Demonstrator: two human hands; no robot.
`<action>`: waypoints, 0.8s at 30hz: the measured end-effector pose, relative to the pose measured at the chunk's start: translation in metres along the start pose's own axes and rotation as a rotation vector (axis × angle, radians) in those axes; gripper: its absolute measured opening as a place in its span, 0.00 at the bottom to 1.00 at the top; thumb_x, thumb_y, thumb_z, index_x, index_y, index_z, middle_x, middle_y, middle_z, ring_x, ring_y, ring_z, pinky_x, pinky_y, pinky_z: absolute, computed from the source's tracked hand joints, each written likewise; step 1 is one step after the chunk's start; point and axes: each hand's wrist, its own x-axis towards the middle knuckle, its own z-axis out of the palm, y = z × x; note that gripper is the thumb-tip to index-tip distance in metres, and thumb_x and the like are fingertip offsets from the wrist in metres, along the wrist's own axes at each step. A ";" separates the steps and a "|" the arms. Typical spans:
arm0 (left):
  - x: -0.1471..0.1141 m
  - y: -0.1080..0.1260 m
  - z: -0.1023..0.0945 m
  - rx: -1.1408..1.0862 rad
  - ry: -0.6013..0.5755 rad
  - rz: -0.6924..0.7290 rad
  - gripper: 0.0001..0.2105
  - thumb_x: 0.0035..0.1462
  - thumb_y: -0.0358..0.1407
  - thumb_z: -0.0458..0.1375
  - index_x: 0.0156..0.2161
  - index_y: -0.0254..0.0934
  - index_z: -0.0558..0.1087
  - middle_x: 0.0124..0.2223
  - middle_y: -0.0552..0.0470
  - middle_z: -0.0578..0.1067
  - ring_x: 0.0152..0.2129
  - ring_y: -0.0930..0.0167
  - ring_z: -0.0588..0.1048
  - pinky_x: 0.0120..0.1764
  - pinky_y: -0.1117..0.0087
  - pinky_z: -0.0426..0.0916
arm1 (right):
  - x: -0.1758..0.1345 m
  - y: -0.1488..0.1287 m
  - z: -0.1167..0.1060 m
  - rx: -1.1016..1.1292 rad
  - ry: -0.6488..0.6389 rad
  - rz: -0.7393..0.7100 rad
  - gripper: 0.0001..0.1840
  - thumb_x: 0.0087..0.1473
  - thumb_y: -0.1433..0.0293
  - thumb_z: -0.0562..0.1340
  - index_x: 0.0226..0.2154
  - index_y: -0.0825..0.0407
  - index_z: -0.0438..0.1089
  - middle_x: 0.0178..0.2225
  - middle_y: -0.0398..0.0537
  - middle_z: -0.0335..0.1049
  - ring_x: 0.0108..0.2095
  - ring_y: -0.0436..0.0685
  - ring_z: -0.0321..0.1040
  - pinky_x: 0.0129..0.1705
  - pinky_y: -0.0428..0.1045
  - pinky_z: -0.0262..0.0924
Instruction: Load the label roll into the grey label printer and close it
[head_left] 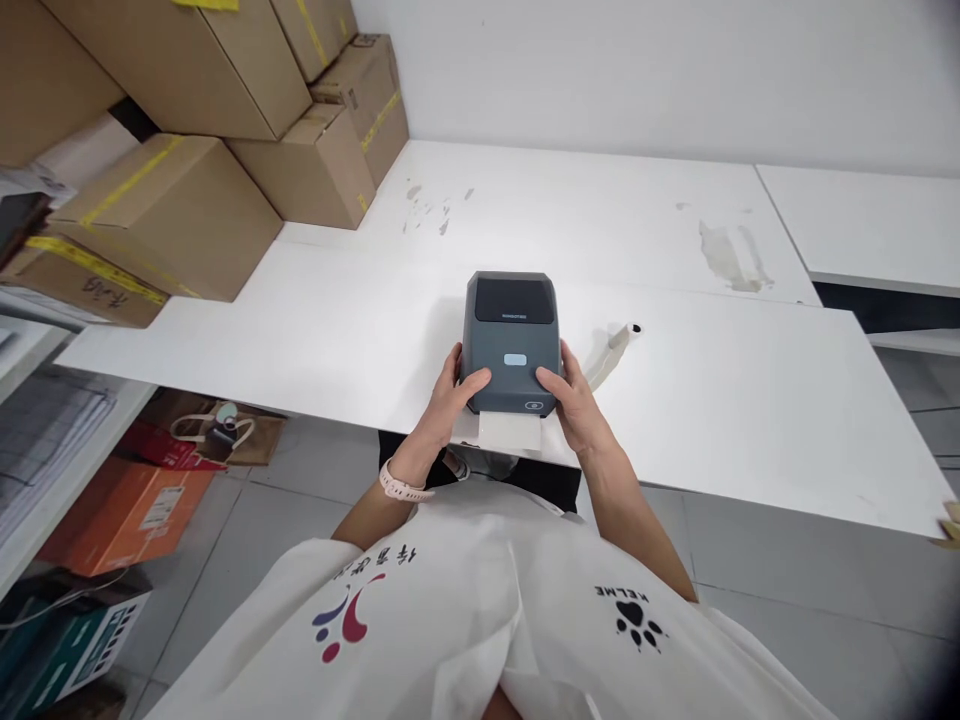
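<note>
A dark grey label printer (517, 342) sits on the white table near its front edge, its lid closed. From its front slot a white label strip (510, 432) hangs out toward me. My left hand (450, 395) grips the printer's left side, with the thumb on top. On the opposite side my right hand (571, 398) holds it the same way, thumb on the front top corner. The fingers of both hands are partly hidden behind the casing. A small partly unrolled paper roll (624, 335) lies to the right of the printer.
Cardboard boxes (172, 215) with yellow tape are stacked at the table's back left. The white table (720, 400) has stains near the wall. An orange box (127, 515) and other packages stand below on the left. A gap separates the right-hand table (862, 225).
</note>
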 end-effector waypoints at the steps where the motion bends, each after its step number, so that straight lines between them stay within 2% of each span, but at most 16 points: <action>1: -0.001 -0.001 -0.001 -0.030 -0.012 -0.039 0.39 0.62 0.52 0.63 0.74 0.46 0.56 0.74 0.44 0.64 0.70 0.52 0.65 0.66 0.53 0.69 | -0.002 0.001 0.000 0.046 -0.027 0.040 0.48 0.63 0.46 0.62 0.76 0.40 0.43 0.74 0.52 0.56 0.71 0.67 0.60 0.68 0.69 0.64; 4: -0.004 -0.002 -0.002 -0.071 -0.013 -0.096 0.41 0.59 0.52 0.65 0.73 0.45 0.58 0.74 0.44 0.65 0.69 0.52 0.66 0.67 0.52 0.68 | -0.007 0.000 0.000 0.109 -0.060 0.096 0.47 0.62 0.47 0.64 0.75 0.41 0.48 0.74 0.51 0.57 0.71 0.67 0.62 0.70 0.68 0.62; 10: 0.001 -0.011 0.001 0.008 0.080 0.022 0.42 0.56 0.57 0.66 0.69 0.39 0.63 0.71 0.39 0.68 0.68 0.51 0.67 0.65 0.53 0.68 | -0.006 0.001 0.004 0.074 -0.013 0.017 0.50 0.60 0.47 0.64 0.75 0.43 0.46 0.74 0.54 0.57 0.71 0.68 0.60 0.70 0.68 0.61; 13: -0.010 -0.015 -0.002 0.048 0.073 0.032 0.39 0.58 0.58 0.63 0.69 0.42 0.62 0.71 0.40 0.67 0.67 0.54 0.68 0.62 0.56 0.70 | -0.005 0.005 0.004 0.051 -0.008 0.000 0.49 0.61 0.46 0.62 0.75 0.42 0.45 0.74 0.53 0.57 0.71 0.68 0.60 0.69 0.69 0.62; 15: -0.026 -0.019 -0.005 0.114 0.161 0.007 0.35 0.59 0.58 0.63 0.65 0.43 0.65 0.67 0.41 0.71 0.61 0.58 0.73 0.57 0.59 0.72 | -0.005 0.008 0.004 0.074 0.005 0.016 0.49 0.60 0.45 0.63 0.75 0.41 0.47 0.74 0.53 0.57 0.70 0.68 0.61 0.69 0.69 0.63; 17: -0.044 -0.023 -0.007 0.173 0.261 -0.047 0.26 0.58 0.57 0.64 0.52 0.42 0.73 0.52 0.45 0.78 0.46 0.65 0.77 0.46 0.64 0.73 | -0.004 0.010 0.005 0.102 0.019 0.033 0.48 0.59 0.46 0.64 0.74 0.41 0.49 0.73 0.52 0.58 0.70 0.68 0.62 0.69 0.69 0.63; 18: -0.051 -0.024 -0.006 0.177 0.235 -0.096 0.22 0.58 0.58 0.64 0.43 0.40 0.74 0.42 0.49 0.79 0.37 0.68 0.76 0.40 0.66 0.71 | -0.004 0.011 0.005 0.111 0.024 0.037 0.48 0.59 0.46 0.65 0.74 0.41 0.49 0.73 0.52 0.59 0.70 0.68 0.62 0.69 0.69 0.63; 20: -0.060 -0.024 -0.003 0.129 0.069 -0.223 0.24 0.57 0.60 0.62 0.30 0.39 0.71 0.27 0.54 0.72 0.24 0.74 0.68 0.29 0.69 0.63 | -0.004 0.011 0.005 0.123 0.033 0.040 0.48 0.59 0.47 0.64 0.73 0.42 0.50 0.73 0.52 0.59 0.70 0.68 0.62 0.69 0.69 0.62; 22: -0.061 -0.020 0.002 0.030 -0.130 -0.347 0.27 0.55 0.61 0.63 0.24 0.38 0.69 0.21 0.57 0.66 0.19 0.76 0.61 0.25 0.70 0.55 | -0.004 0.011 0.005 0.129 0.033 0.039 0.47 0.59 0.48 0.64 0.73 0.43 0.51 0.73 0.52 0.59 0.70 0.67 0.61 0.70 0.69 0.60; 24: -0.057 -0.014 0.008 -0.059 -0.212 -0.403 0.27 0.53 0.61 0.65 0.24 0.38 0.69 0.20 0.58 0.65 0.18 0.78 0.58 0.24 0.71 0.52 | -0.004 0.011 0.005 0.137 0.030 0.044 0.47 0.58 0.48 0.65 0.73 0.44 0.51 0.73 0.52 0.58 0.71 0.66 0.60 0.71 0.68 0.58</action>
